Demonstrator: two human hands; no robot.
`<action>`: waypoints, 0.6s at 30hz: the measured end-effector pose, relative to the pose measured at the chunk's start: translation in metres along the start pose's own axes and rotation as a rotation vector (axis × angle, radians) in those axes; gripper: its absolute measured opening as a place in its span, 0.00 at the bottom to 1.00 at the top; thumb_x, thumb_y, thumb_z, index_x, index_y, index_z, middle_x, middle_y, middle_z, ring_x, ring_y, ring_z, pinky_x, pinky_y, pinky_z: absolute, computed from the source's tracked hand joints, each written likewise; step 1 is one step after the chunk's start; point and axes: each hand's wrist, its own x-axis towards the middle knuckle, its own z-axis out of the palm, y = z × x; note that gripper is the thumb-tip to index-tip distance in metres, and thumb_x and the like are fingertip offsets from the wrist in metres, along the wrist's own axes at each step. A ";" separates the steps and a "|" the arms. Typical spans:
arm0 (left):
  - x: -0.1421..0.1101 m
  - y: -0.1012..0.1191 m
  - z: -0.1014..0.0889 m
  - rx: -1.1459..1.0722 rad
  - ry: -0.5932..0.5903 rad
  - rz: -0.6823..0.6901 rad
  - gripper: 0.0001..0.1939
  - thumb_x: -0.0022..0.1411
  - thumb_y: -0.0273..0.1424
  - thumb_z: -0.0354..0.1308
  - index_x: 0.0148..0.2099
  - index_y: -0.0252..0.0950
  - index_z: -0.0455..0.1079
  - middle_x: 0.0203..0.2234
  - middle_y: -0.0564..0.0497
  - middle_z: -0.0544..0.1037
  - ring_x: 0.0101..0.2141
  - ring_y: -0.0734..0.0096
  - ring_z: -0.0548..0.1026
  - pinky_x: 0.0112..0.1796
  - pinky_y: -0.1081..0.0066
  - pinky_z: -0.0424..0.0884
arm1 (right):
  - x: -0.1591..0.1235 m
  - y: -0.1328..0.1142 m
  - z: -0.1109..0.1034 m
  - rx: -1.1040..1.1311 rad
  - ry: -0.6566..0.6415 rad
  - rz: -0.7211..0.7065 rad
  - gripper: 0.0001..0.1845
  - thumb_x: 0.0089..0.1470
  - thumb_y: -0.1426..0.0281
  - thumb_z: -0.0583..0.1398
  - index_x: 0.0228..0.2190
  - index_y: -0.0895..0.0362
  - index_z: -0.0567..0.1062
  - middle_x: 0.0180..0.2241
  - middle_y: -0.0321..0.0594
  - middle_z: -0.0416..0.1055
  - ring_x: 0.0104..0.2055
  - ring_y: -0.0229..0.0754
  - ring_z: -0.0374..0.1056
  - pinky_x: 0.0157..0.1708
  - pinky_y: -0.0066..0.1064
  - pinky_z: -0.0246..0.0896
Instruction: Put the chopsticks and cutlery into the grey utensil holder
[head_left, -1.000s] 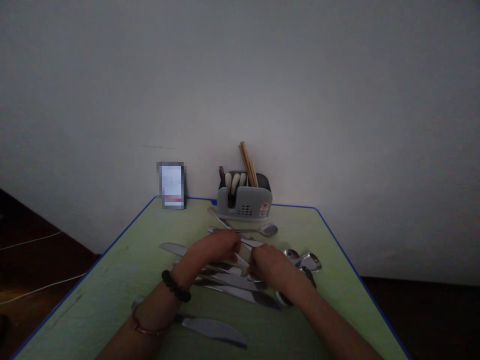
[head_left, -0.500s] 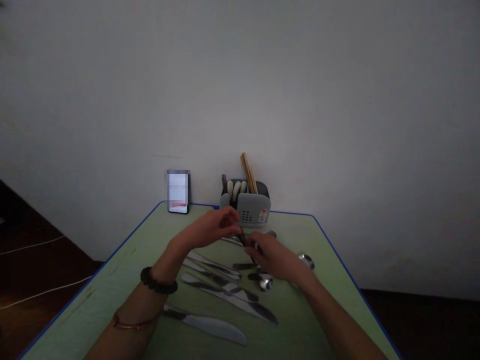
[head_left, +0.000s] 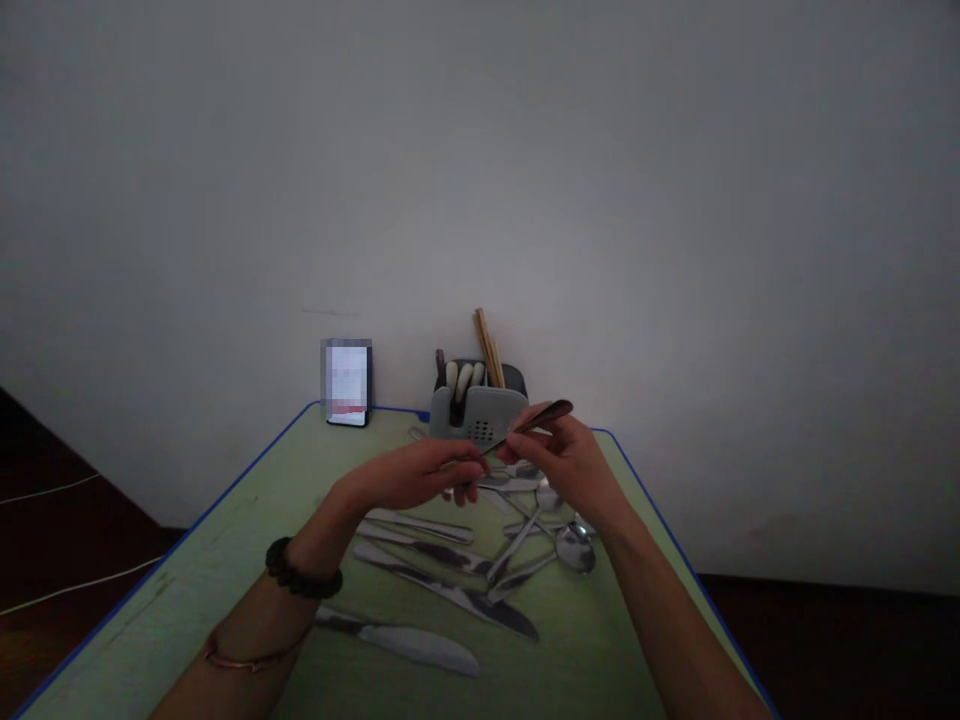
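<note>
A metal spoon [head_left: 553, 411] is held slanted above the table, its wide end up at the right. My right hand [head_left: 566, 450] pinches it between thumb and fingers. My left hand [head_left: 427, 470] has its closed fingers at the spoon's thin lower end, which they partly hide. Below the hands, several metal spoons [head_left: 576, 548] lie crossed over one another. Table knives [head_left: 442, 585] lie side by side on the left, and one knife with a dark handle [head_left: 420, 645] is nearest me.
At the back of the green table [head_left: 585, 650] stands a grey cutlery holder [head_left: 499, 405] with white handles and wooden chopsticks [head_left: 487, 345] in it. A lit phone [head_left: 349, 380] leans against the wall [head_left: 675, 250] at the back left.
My right hand has risen from the table and turned, bringing the spoon up into view. My left hand has dropped slightly towards its lower end. More spoons now show below.
</note>
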 end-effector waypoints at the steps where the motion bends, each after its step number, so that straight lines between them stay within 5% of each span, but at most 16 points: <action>1: 0.000 0.002 0.000 -0.036 0.011 0.004 0.16 0.67 0.41 0.42 0.38 0.35 0.64 0.29 0.52 0.74 0.29 0.74 0.72 0.31 0.75 0.68 | 0.003 -0.006 -0.001 -0.020 -0.021 -0.005 0.14 0.44 0.63 0.65 0.30 0.56 0.67 0.26 0.33 0.70 0.28 0.37 0.71 0.31 0.30 0.68; 4: -0.004 0.008 -0.002 -0.042 0.084 -0.020 0.15 0.66 0.41 0.43 0.34 0.36 0.61 0.25 0.54 0.72 0.23 0.77 0.69 0.25 0.77 0.65 | 0.008 -0.025 -0.007 -0.114 -0.108 -0.005 0.13 0.49 0.61 0.62 0.30 0.57 0.69 0.22 0.31 0.68 0.20 0.32 0.67 0.21 0.25 0.63; 7: -0.009 0.007 -0.009 0.014 0.172 -0.080 0.14 0.65 0.41 0.46 0.35 0.36 0.62 0.23 0.55 0.73 0.18 0.79 0.65 0.20 0.79 0.61 | 0.007 -0.033 -0.014 -0.126 -0.057 -0.013 0.13 0.52 0.59 0.59 0.32 0.57 0.69 0.19 0.28 0.64 0.15 0.29 0.60 0.13 0.22 0.56; 14: -0.013 -0.008 -0.023 -0.069 0.382 -0.058 0.15 0.63 0.41 0.49 0.43 0.34 0.65 0.26 0.53 0.76 0.16 0.81 0.64 0.18 0.79 0.60 | 0.006 -0.023 -0.024 -0.236 0.051 -0.017 0.16 0.51 0.57 0.59 0.32 0.58 0.70 0.22 0.34 0.70 0.19 0.33 0.65 0.16 0.24 0.62; 18: -0.014 -0.010 -0.025 -0.032 0.372 -0.071 0.17 0.65 0.42 0.45 0.42 0.34 0.65 0.27 0.52 0.76 0.17 0.81 0.64 0.18 0.79 0.59 | 0.010 -0.020 -0.024 -0.324 0.067 -0.058 0.18 0.55 0.55 0.55 0.27 0.59 0.70 0.20 0.34 0.69 0.17 0.32 0.63 0.17 0.24 0.62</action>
